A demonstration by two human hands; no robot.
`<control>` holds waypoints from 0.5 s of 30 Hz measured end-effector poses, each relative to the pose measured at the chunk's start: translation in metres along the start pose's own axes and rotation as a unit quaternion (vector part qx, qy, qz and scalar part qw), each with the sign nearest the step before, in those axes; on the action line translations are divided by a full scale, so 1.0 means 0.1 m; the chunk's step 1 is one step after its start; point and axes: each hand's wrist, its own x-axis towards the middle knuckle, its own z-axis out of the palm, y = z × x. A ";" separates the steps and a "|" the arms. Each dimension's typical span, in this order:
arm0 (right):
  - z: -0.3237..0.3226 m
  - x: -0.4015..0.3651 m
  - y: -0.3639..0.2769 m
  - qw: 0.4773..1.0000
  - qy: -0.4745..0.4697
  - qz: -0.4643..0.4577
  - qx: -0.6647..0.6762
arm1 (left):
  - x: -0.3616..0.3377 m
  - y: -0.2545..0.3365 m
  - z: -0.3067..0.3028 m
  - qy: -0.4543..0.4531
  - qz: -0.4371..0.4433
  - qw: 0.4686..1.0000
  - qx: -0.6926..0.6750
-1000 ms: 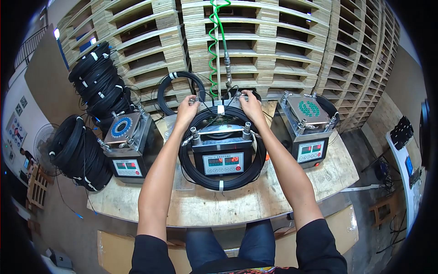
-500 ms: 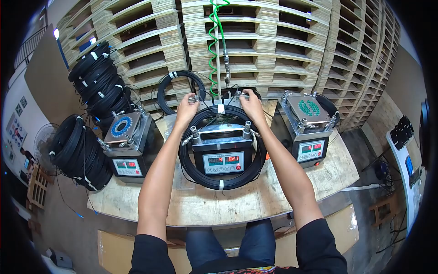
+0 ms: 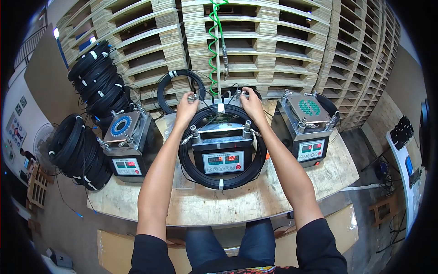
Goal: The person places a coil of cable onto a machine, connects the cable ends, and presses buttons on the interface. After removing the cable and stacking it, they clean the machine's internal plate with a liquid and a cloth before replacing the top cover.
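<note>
My left hand (image 3: 187,109) is closed around a metal clamp knob (image 3: 196,97) at the back left corner of the middle machine (image 3: 199,150). At the back right corner, my right hand (image 3: 251,105) has its fingers closed on a matching knob (image 3: 238,93). A large coil of black cable (image 3: 186,168), bound with white tape, hangs around this machine. Red digits glow on its front display panel (image 3: 223,162). Two front clamp posts (image 3: 195,133) stand untouched nearer to me. The coil and cables partly hide the machine's top plate.
Similar machines stand left (image 3: 129,153) and right (image 3: 303,132) on the wooden table (image 3: 228,208). Stacked black cable coils (image 3: 75,150) rise at the far left, another coil (image 3: 166,98) behind. A green spiral air hose (image 3: 211,41) hangs before wooden pallets (image 3: 285,34).
Both hands stay at the rear knobs with barely any movement. The metal nozzle on the green hose has swung slightly left and up. Some display digits look different.
</note>
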 end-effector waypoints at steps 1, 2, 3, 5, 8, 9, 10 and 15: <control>0.00 0.00 -0.01 1.000 0.000 0.000 0.000 | -0.01 0.01 0.00 0.003 0.013 1.000 -0.016; 0.00 0.00 -0.03 1.000 0.000 0.012 0.000 | -0.01 0.01 -0.01 0.003 0.012 1.000 -0.016; 0.00 0.00 -0.04 1.000 -0.001 0.023 -0.001 | -0.01 0.02 -0.01 0.002 0.015 1.000 -0.005; -0.02 -0.01 -0.07 0.999 -0.003 0.032 -0.009 | 0.00 0.03 -0.01 0.000 0.018 1.000 0.007; 0.01 0.00 -0.03 0.999 0.007 0.024 -0.044 | 0.00 0.03 -0.01 0.007 0.018 1.000 0.018; 0.01 -0.01 -0.05 0.997 0.019 0.007 -0.070 | 0.02 0.01 -0.01 0.002 0.005 1.000 0.018; 0.00 -0.01 -0.06 0.997 0.020 0.008 -0.070 | 0.04 -0.01 0.00 -0.004 -0.008 1.000 0.018; -0.02 -0.01 -0.07 0.999 -0.002 0.004 -0.042 | 0.04 -0.03 0.01 0.003 -0.010 1.000 0.028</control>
